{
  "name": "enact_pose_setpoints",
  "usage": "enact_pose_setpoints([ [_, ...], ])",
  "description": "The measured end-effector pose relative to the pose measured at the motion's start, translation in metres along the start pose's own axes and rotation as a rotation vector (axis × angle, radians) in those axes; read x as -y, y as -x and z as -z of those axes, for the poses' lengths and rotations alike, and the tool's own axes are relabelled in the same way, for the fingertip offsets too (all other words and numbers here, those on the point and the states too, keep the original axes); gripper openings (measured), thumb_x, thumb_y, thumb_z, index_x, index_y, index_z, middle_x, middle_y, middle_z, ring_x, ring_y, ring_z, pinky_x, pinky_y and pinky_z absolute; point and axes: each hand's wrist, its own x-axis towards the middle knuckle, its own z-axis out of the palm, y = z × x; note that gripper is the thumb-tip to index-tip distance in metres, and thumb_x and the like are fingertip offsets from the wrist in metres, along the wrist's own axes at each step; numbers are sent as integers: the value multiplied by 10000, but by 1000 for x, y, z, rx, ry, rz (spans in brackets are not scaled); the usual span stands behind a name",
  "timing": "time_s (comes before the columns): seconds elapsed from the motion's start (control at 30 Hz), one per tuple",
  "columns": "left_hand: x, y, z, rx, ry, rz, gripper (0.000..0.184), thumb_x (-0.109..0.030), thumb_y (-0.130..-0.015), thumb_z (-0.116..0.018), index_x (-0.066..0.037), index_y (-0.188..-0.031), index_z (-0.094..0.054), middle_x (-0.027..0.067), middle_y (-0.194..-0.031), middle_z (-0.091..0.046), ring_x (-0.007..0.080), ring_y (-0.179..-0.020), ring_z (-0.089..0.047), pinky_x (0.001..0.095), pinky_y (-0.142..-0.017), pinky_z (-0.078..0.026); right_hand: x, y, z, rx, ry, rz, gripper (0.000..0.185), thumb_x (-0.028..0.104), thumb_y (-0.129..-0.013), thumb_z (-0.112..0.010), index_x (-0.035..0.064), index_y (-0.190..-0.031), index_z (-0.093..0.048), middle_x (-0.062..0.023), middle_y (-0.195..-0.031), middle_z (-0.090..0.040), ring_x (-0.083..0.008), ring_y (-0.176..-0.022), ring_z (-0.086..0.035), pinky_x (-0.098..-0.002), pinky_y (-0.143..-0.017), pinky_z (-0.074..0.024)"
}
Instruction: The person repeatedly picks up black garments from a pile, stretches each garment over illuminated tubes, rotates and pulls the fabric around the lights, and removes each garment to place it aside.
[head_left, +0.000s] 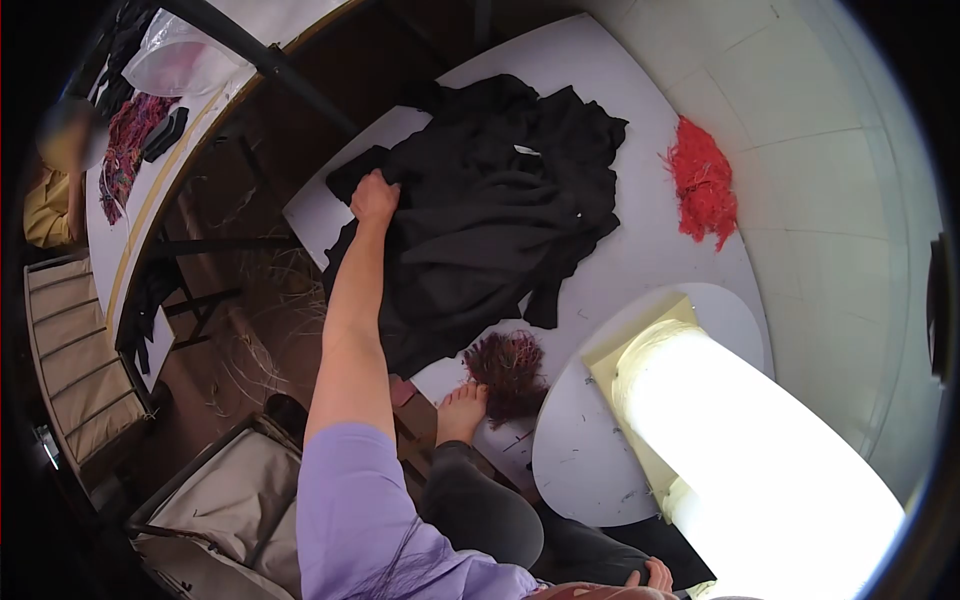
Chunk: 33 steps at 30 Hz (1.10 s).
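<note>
My left hand (pixel 375 198) is closed on the left edge of a black garment (pixel 480 190), with the arm stretched out from a lilac sleeve. Spread over the white tabletop (pixel 600 270), the garment lies in folds, and a small white label (pixel 527 151) shows near its upper part. Only some fingers of my right hand (pixel 657 575) appear at the bottom edge, by my dark trouser leg and some black cloth. Whether they hold anything is hidden. A bare foot (pixel 462 408) rests at the table's near edge, touching a dark reddish bundle of threads (pixel 506 368).
A red thread heap (pixel 703 180) lies by the tiled wall (pixel 790 150). A bright lamp (pixel 740 450) stands close on the right over a round white board (pixel 560 460). At left are another table (pixel 140 225), a person in yellow (pixel 55 205) and a cloth-lined frame (pixel 215 485).
</note>
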Motion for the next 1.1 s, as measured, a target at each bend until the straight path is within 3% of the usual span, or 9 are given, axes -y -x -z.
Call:
enact_pose_setpoints([
  [0.1,1,19,19,-390,90,-69,426,-269,-676,-719,-13,-1003,-624,130,-989,-630,326,-1032,-553,443,-921,-401,16,-9,8,-86,-6,40,323,185,-772,-651,9,-1042,-632,-184,-1005,-635,-349,-937,-601,-416,-863,-458],
  [0.37,-48,168,186,-720,414,-1006,289,-70,-533,-711,-10,-792,-600,109,-816,-589,286,-889,-565,409,-870,-405,32,7,12,-109,-9,-58,231,141,-753,-616,22,-950,-593,-122,-1016,-616,-317,-1010,-547,-413,-909,-371],
  [0.43,-53,218,217,-513,723,-915,276,-25,-565,-690,-5,-820,-585,138,-810,-581,301,-763,-590,312,-731,-471,24,15,11,-132,-42,-55,242,151,-754,-624,15,-953,-593,-123,-1019,-616,-311,-1009,-549,-412,-911,-367],
  [0.6,-50,262,300,-369,1337,-683,263,-15,-716,-626,29,-972,-589,90,-908,-630,220,-797,-611,285,-767,-474,19,34,7,-277,-92,-21,212,155,-751,-641,38,-923,-601,-105,-982,-621,-301,-994,-555,-410,-894,-383],
  [0.7,-52,314,377,-25,1711,-344,278,-96,-820,-548,25,-1068,-582,67,-993,-619,191,-858,-610,301,-786,-485,16,42,6,-342,-140,-11,203,163,-766,-634,45,-929,-601,-107,-975,-620,-297,-981,-562,-408,-885,-390],
  [0.9,-23,442,409,694,1675,-84,363,-315,-866,-499,-39,-1078,-602,89,-999,-652,225,-886,-644,351,-826,-518,12,59,0,-385,-142,-17,220,192,-789,-625,48,-954,-597,-103,-994,-621,-279,-996,-561,-408,-892,-390],
  [0.97,1,466,367,1248,1595,60,361,-308,-856,-523,-6,-1034,-610,102,-949,-664,229,-837,-654,356,-796,-522,18,65,-1,-405,-114,5,221,196,-790,-625,49,-954,-599,-102,-1003,-622,-273,-1010,-557,-409,-895,-390],
  [1.07,11,540,341,1407,1383,192,279,-261,-820,-585,-16,-933,-660,98,-852,-675,224,-797,-655,355,-765,-524,48,81,3,-308,-389,183,423,173,-771,-652,56,-1157,-525,-139,-1110,-588,-292,-1067,-538,-410,-956,-359],
  [1.1,17,550,320,1490,1324,-17,304,-221,-798,-638,-9,-1015,-619,92,-905,-660,214,-830,-644,348,-777,-521,67,88,3,-263,-529,265,478,166,-770,-657,57,-1207,-497,-149,-1138,-576,-296,-1082,-534,-410,-974,-350],
])
